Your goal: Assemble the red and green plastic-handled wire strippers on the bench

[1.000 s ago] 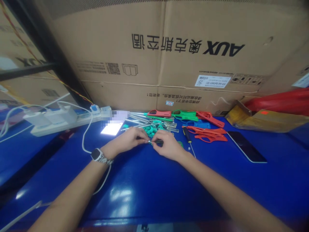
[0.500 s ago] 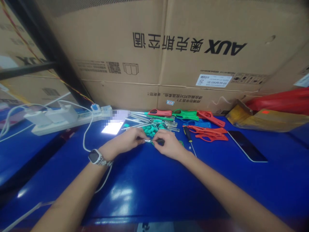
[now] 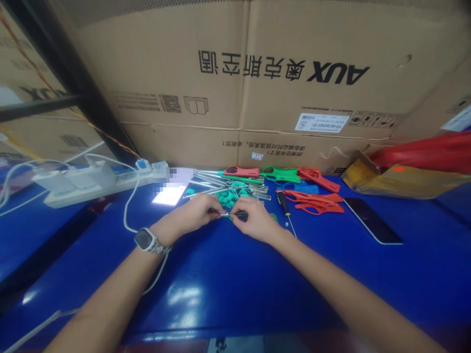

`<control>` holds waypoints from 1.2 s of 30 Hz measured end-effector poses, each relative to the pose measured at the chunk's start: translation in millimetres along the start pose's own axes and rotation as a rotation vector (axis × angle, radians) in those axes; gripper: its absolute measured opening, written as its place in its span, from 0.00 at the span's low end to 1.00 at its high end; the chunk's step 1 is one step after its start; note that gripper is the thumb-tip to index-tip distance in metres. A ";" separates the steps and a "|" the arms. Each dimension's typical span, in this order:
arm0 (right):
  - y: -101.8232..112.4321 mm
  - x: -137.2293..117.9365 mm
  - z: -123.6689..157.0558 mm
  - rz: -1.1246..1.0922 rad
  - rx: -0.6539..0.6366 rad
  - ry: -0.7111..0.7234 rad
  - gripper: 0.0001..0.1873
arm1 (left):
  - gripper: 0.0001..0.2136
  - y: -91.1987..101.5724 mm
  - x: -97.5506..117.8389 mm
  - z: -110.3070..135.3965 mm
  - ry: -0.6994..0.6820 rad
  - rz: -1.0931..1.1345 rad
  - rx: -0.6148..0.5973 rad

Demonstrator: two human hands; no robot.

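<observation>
Between the fingertips of both hands is a small silvery metal piece (image 3: 225, 214). My left hand (image 3: 193, 213) is closed in a pinch at its left end. At its right end, my right hand (image 3: 253, 220) pinches too, its curled fingers hiding part of what it holds; something dark shows under them. Just behind the hands lies a heap of small turquoise parts (image 3: 226, 198). Thin metal tubes (image 3: 208, 181) lie behind that, beside a red lighter handle shell (image 3: 241, 171) and a green lighter shell (image 3: 281, 174).
A screwdriver (image 3: 283, 204), orange-red shells (image 3: 320, 196) and a blue shell (image 3: 303, 188) lie to the right, then a dark-screened phone (image 3: 371, 220). An open carton (image 3: 401, 181) stands at the right. At the left are a lit phone (image 3: 171, 194) and a power strip (image 3: 99, 187) with cables.
The view has shifted slightly, so the table items sit a little further left. Both hands keep their pinch on the metal piece, almost unmoved.
</observation>
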State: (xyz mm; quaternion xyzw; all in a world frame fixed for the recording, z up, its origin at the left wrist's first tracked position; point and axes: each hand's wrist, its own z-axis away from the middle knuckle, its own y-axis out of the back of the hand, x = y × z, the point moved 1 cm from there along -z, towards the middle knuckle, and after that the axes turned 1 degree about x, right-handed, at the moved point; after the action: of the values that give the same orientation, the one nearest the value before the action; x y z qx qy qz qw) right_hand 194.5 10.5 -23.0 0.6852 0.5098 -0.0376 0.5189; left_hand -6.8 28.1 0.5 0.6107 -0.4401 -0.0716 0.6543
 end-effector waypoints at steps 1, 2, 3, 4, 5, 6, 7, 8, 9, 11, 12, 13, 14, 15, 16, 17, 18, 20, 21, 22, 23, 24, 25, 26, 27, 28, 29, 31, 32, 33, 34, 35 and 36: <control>0.0 -0.3 0.0 0.005 -0.002 -0.004 0.07 | 0.08 0.1 0.1 0.1 -0.003 0.000 0.002; -0.1 -0.6 0.0 0.011 -0.005 -0.008 0.07 | 0.07 0.2 0.0 0.3 -0.007 -0.005 0.004; -0.1 -0.7 0.0 0.015 -0.005 -0.012 0.06 | 0.07 0.2 -0.3 0.5 -0.013 -0.013 0.004; -0.1 -0.8 0.0 0.018 -0.004 -0.016 0.06 | 0.07 0.1 -0.9 0.7 -0.021 -0.023 0.002; 0.2 -0.9 0.1 0.017 -0.003 -0.018 0.06 | 0.08 -0.2 -1.8 1.0 -0.030 -0.032 0.002; 0.6 -0.9 0.1 0.011 0.000 -0.019 0.05 | 0.08 -0.5 -3.0 1.2 -0.040 -0.040 0.000; 1.4 -1.0 0.0 -0.005 0.004 -0.018 0.05 | 0.08 -1.0 -4.3 1.5 -0.049 -0.045 0.000; 2.6 -1.1 -0.2 -0.028 0.010 -0.017 0.06 | 0.08 -1.4 -5.7 1.7 -0.055 -0.046 0.005; 4.1 -1.2 -0.7 -0.055 0.019 -0.016 0.07 | 0.08 -1.7 -7.0 1.9 -0.059 -0.045 0.013; 7.7 -1.5 -2.3 -0.114 0.042 -0.021 0.11 | 0.08 -1.6 -8.2 2.3 -0.053 -0.046 0.028; 9.8 -1.4 -3.4 -0.141 0.058 -0.027 0.12 | 0.08 -1.1 -8.0 2.5 -0.044 -0.049 0.034; 11.9 -1.2 -4.6 -0.166 0.073 -0.035 0.14 | 0.08 -0.3 -7.1 2.8 -0.031 -0.054 0.037; 14.2 -0.8 -5.7 -0.191 0.088 -0.049 0.14 | 0.09 0.8 -5.6 3.1 -0.020 -0.058 0.037; 17.0 -0.1 -6.4 -0.217 0.103 -0.067 0.15 | 0.09 2.2 -3.6 3.4 -0.010 -0.061 0.039; 20.4 0.7 -6.4 -0.238 0.119 -0.086 0.15 | 0.10 3.8 -1.3 3.8 -0.004 -0.063 0.043; 24.6 1.6 -5.4 -0.253 0.136 -0.105 0.15 | 0.11 5.4 1.2 4.2 -0.003 -0.065 0.047; 29.8 2.6 -3.1 -0.257 0.150 -0.120 0.14 | 0.12 6.8 3.7 4.5 -0.004 -0.068 0.053; 42.9 4.3 5.9 -0.227 0.172 -0.138 0.13 | 0.13 8.5 8.5 4.8 -0.012 -0.079 0.067; 50.2 5.1 12.5 -0.193 0.170 -0.145 0.13 | 0.13 8.5 10.8 4.5 -0.018 -0.087 0.076; 57.7 5.9 20.2 -0.145 0.171 -0.155 0.13 | 0.13 7.7 13.1 3.8 -0.028 -0.095 0.086; 64.5 6.6 28.5 -0.088 0.159 -0.172 0.12 | 0.12 6.1 15.5 2.6 -0.043 -0.103 0.097; 70.4 7.1 37.0 -0.040 0.146 -0.187 0.12 | 0.12 3.9 18.0 0.9 -0.063 -0.112 0.109; 74.7 7.4 44.9 -0.002 0.132 -0.192 0.12 | 0.12 1.0 20.7 -1.4 -0.088 -0.123 0.120; 77.2 7.2 51.5 0.031 0.118 -0.190 0.11 | 0.12 -2.2 23.5 -4.0 -0.116 -0.135 0.129; 77.7 6.7 56.5 0.055 0.106 -0.183 0.10 | 0.11 -5.7 26.4 -6.8 -0.147 -0.146 0.135; 76.3 5.8 59.4 0.076 0.099 -0.173 0.09 | 0.11 -9.0 29.1 -9.7 -0.173 -0.155 0.137; 73.2 4.4 60.0 0.097 0.094 -0.165 0.07 | 0.11 -12.0 31.5 -12.3 -0.193 -0.162 0.136; 63.7 1.0 54.7 0.141 0.090 -0.154 0.04 | 0.11 -16.7 35.2 -16.3 -0.211 -0.175 0.119; 58.2 -0.9 49.5 0.166 0.081 -0.147 0.03 | 0.11 -18.3 36.3 -17.4 -0.213 -0.184 0.106; 52.8 -2.8 43.2 0.191 0.070 -0.139 0.03 | 0.11 -19.5 37.0 -17.9 -0.213 -0.196 0.094; 47.9 -4.3 36.5 0.218 0.054 -0.128 0.04 | 0.11 -20.4 37.2 -17.9 -0.211 -0.208 0.082; 43.7 -5.4 29.9 0.245 0.031 -0.115 0.05 | 0.11 -21.2 36.9 -17.5 -0.209 -0.220 0.072; 40.3 -5.8 23.8 0.272 0.007 -0.105 0.06 | 0.11 -21.7 36.0 -17.0 -0.204 -0.231 0.067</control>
State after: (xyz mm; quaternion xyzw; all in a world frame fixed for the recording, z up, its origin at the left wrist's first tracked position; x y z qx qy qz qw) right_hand 232.8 -8.9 -3.5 0.7468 0.3843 -0.0049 0.5428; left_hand 35.7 12.6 1.7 0.6682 -0.4335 -0.1934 0.5729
